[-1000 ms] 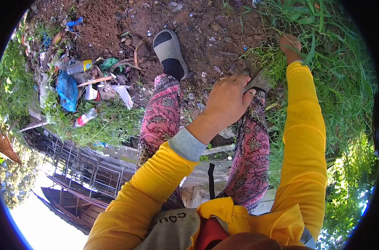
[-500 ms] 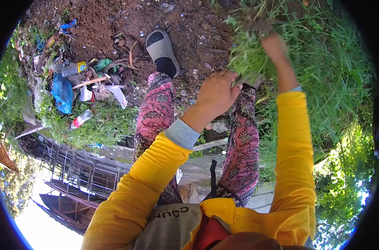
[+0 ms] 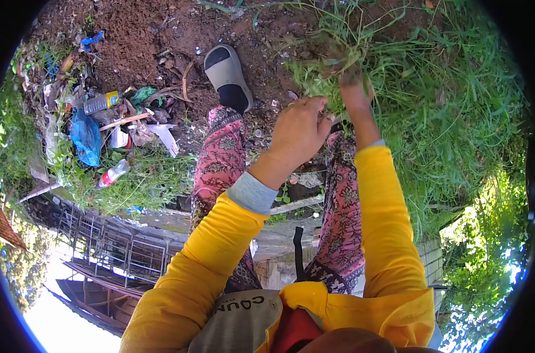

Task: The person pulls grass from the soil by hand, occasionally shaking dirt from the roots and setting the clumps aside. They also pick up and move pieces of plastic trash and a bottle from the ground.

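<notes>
My left hand [image 3: 300,130] is closed, its fingers curled and its thumb drawn in, at the near edge of a leafy clump of green grass [image 3: 321,81] between my legs. A ring shows on it. Just right of it, my right hand [image 3: 356,99] is blurred by motion, its fingers wrapped into the same clump. Stems and leaves stick out past its knuckles, and its fingertips are hidden by the blades. My right foot is covered by the grass and hands, while my left foot wears a grey slide sandal [image 3: 227,72] over a dark sock.
Tall grass [image 3: 450,117] grows thick along the right. Bare brown soil [image 3: 138,44] lies ahead to the left. Litter sits at left: a blue plastic bag [image 3: 86,138], a bottle with a yellow label [image 3: 101,102] and one with a red label [image 3: 113,173]. A metal frame [image 3: 111,241] stands behind.
My right hand has moved left and slightly toward me with the grass, coming close beside my left hand. My left hand has shifted slightly left.
</notes>
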Motion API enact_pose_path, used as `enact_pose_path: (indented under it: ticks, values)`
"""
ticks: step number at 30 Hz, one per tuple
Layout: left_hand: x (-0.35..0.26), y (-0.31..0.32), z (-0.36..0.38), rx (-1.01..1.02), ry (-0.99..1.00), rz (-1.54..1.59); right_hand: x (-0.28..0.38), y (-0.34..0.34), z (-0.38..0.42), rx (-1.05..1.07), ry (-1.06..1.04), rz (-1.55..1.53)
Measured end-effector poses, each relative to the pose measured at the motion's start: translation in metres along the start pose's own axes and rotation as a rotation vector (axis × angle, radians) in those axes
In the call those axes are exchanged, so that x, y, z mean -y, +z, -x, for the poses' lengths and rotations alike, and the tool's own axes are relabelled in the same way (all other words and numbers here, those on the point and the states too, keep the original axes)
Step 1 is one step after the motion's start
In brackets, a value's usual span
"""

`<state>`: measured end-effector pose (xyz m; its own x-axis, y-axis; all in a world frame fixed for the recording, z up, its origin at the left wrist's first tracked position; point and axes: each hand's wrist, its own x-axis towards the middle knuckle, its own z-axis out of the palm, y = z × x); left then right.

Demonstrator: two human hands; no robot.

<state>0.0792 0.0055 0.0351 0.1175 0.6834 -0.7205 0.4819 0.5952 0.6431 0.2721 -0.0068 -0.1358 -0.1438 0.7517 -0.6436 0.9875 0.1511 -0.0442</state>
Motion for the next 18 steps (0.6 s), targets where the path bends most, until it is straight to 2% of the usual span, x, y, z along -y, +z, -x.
enact_pose_path:
  ticks: [1, 3, 4, 7, 8, 11, 12, 18]
  values:
    - [-0.001, 0.000, 0.000, 0.015, -0.013, -0.010, -0.003, -0.004, -0.009, 0.010, 0.012, 0.077]
    - [-0.002, -0.003, -0.005, 0.032, -0.011, -0.035, 0.021, -0.055, -0.027, 0.347, 0.335, -0.202]
    - [-0.003, -0.003, -0.005, 0.028, -0.010, -0.044, 0.009, -0.032, -0.027, 0.125, 0.138, -0.144]
    - [-0.002, -0.001, -0.003, 0.001, -0.002, -0.043, -0.008, -0.034, -0.041, 0.216, 0.469, -0.183]
    - [-0.001, 0.000, -0.004, -0.011, 0.012, -0.039, -0.021, -0.024, -0.046, 0.225, 0.422, -0.085]
    - [0.001, 0.001, -0.004, 0.035, 0.015, -0.044, -0.033, -0.028, -0.047, 0.110, 0.479, -0.018]
    - [0.002, 0.001, -0.003, 0.045, 0.011, -0.050, -0.054, -0.002, -0.052, 0.166, 0.464, -0.017]
    - [0.002, -0.001, -0.004, 0.054, 0.019, -0.068, -0.054, -0.004, -0.054, 0.195, 0.554, 0.008]
